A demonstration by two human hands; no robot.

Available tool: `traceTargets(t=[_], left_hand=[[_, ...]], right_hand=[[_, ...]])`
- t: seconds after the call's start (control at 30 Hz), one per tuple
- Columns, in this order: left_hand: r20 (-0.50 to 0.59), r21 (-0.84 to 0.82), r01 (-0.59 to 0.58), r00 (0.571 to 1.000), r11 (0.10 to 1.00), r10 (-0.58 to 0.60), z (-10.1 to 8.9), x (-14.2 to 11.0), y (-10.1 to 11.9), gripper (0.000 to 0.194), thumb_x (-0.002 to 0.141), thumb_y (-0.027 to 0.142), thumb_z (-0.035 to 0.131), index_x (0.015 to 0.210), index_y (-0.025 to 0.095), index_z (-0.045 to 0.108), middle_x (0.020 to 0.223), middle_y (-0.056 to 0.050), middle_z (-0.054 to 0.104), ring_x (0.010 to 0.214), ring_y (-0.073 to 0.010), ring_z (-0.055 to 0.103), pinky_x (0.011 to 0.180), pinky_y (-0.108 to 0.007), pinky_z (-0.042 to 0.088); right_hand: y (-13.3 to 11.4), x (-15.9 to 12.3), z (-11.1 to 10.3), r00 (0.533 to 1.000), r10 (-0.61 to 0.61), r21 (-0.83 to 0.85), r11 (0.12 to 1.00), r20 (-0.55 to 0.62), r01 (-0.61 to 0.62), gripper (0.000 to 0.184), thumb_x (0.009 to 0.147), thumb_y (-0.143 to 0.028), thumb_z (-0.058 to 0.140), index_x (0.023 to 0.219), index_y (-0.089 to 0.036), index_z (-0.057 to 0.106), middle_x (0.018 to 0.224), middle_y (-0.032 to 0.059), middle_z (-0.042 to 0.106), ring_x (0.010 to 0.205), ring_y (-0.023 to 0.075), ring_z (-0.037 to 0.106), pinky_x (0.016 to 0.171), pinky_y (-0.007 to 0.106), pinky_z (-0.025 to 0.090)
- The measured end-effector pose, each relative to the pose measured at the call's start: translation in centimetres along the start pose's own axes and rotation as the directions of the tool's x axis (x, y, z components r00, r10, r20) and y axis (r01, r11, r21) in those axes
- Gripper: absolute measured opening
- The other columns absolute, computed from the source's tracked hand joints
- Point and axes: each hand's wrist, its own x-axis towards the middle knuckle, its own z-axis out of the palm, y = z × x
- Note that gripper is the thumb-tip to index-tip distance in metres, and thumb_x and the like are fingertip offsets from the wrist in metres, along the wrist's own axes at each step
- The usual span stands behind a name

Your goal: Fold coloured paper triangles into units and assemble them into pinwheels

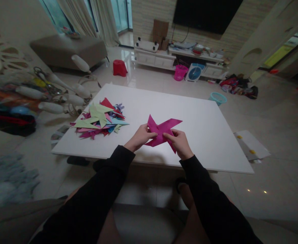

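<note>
A magenta folded paper pinwheel (161,130) with four pointed arms is held up over the front part of the white table (189,110). My left hand (143,135) pinches its left side, thumb on top near the middle. On the other side, my right hand (179,141) grips it the same way, with the thumb on the paper and the fingers partly hidden beneath. To the left on the table lies a heap of folded paper pieces (98,117) in light green, red, pink, blue and purple, apart from both hands.
Close to the table's left edge stands a lamp with several white shades (52,107). Beyond the table are a red stool (119,67), a pink bin (180,72) and a blue fan (194,72). A turquoise basket (218,98) sits behind the right corner, and a white board (250,145) lies beside the table.
</note>
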Motion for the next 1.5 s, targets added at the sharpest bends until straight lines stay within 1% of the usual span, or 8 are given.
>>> traceTargets(t=[0.13,0.27,0.5,0.77,0.97,1.2,1.33,1.5], left_hand=[[0.023,-0.041,-0.011,1.000,0.999,0.012,0.1,-0.1,0.1,0.031,0.065,0.010,0.077,0.093,0.012,0.064,0.085,-0.008,0.072,0.076,-0.0178,0.067,0.072,-0.031,0.051],[-0.082,0.079,-0.054,0.995,0.995,0.060,0.4,-0.1,-0.2,0.037,0.062,0.016,0.084,0.094,0.012,0.065,0.091,-0.011,0.073,0.081,-0.0212,0.068,0.074,-0.033,0.052],[-0.090,0.150,-0.130,0.985,0.980,0.145,0.5,0.4,-0.7,0.043,0.063,0.009,0.076,0.104,0.010,0.063,0.092,-0.007,0.072,0.083,-0.0188,0.067,0.076,-0.031,0.052],[-0.053,0.088,-0.102,0.993,0.991,0.107,0.2,0.5,-0.5,0.050,0.061,0.004,0.072,0.110,0.010,0.062,0.089,-0.005,0.070,0.077,-0.0151,0.065,0.073,-0.028,0.051],[-0.014,0.052,-0.082,0.996,0.995,0.083,0.1,0.3,-0.5,0.054,0.061,0.013,0.084,0.109,0.011,0.061,0.095,-0.009,0.072,0.084,-0.0194,0.068,0.079,-0.033,0.054],[0.078,-0.123,-0.022,0.996,0.992,0.031,-0.2,0.3,-0.1,0.053,0.065,0.011,0.082,0.111,0.013,0.056,0.090,-0.007,0.073,0.082,-0.0193,0.071,0.079,-0.034,0.055],[0.135,-0.160,0.016,0.991,0.987,0.005,-0.5,0.2,0.4,0.057,0.065,0.012,0.084,0.113,0.013,0.054,0.088,-0.006,0.073,0.078,-0.0181,0.070,0.075,-0.032,0.055],[0.166,-0.169,0.016,0.986,0.985,0.012,-0.4,-0.1,0.6,0.063,0.067,0.014,0.084,0.119,0.016,0.049,0.085,-0.005,0.073,0.077,-0.0188,0.072,0.075,-0.032,0.055]], right_hand=[[0.0,0.0,-0.1,0.999,-0.036,-0.047,0.998,-0.033,0.035,0.017,0.069,-0.032,0.079,0.074,-0.016,0.075,0.072,0.0025,0.072,0.066,0.0163,0.061,0.066,0.030,0.047],[0.4,0.1,-0.2,0.996,-0.091,-0.126,0.988,-0.006,0.089,0.017,0.072,-0.032,0.075,0.074,-0.016,0.075,0.073,0.0035,0.073,0.067,0.0170,0.062,0.065,0.030,0.047],[0.2,-0.2,-0.1,0.978,-0.209,-0.302,0.932,0.009,0.202,0.016,0.077,-0.029,0.069,0.076,-0.015,0.076,0.070,0.0021,0.071,0.063,0.0142,0.057,0.061,0.027,0.043],[0.1,-0.2,-0.2,0.981,-0.193,-0.292,0.939,-0.012,0.181,0.016,0.076,-0.029,0.070,0.078,-0.014,0.076,0.072,0.0038,0.073,0.066,0.0161,0.061,0.063,0.029,0.046],[0.2,-0.2,-0.4,0.983,-0.184,-0.291,0.941,-0.022,0.170,0.017,0.076,-0.029,0.069,0.080,-0.014,0.077,0.073,0.0044,0.073,0.067,0.0168,0.061,0.064,0.030,0.047],[-0.1,0.0,-0.6,0.997,-0.061,-0.060,0.996,-0.036,0.059,0.018,0.069,-0.033,0.080,0.073,-0.016,0.075,0.072,0.0029,0.072,0.067,0.0163,0.062,0.068,0.031,0.048],[-0.6,-0.1,-0.5,0.999,0.041,0.125,0.991,0.033,-0.045,0.021,0.063,-0.033,0.085,0.070,-0.016,0.074,0.072,0.0020,0.072,0.068,0.0148,0.062,0.072,0.030,0.049],[-0.6,-0.3,-0.3,0.991,0.088,0.178,0.978,0.100,-0.105,0.025,0.061,-0.035,0.088,0.067,-0.017,0.072,0.070,0.0018,0.071,0.066,0.0147,0.061,0.073,0.031,0.049]])
